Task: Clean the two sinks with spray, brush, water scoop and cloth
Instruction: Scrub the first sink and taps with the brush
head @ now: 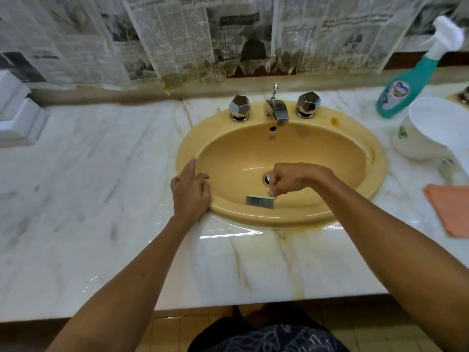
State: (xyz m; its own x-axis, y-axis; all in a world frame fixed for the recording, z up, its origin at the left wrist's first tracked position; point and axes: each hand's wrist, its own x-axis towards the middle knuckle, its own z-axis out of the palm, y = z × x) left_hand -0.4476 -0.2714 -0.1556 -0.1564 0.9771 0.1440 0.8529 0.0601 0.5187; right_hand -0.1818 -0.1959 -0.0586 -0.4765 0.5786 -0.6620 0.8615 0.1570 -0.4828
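Note:
A yellow oval sink [330,158] is set into the marble counter. Inside it, my right hand [294,177] grips a small brush [260,201] with pale green back and grey bristles, pressed on the basin's near wall just in front of the drain [267,178]. My left hand [191,190] rests on the sink's left rim with relaxed fingers. At the right stand a teal spray bottle [403,90], a white water scoop [436,130] in a white bowl, and an orange cloth [449,209]. A second sink's edge [456,97] peeks in at far right.
Chrome tap [276,110] and two faceted knobs [239,107] sit at the sink's back. Newspaper [177,34] covers the wall behind. A white box [17,110] stands at the counter's far left. Marble counter [88,174] spreads left and in front.

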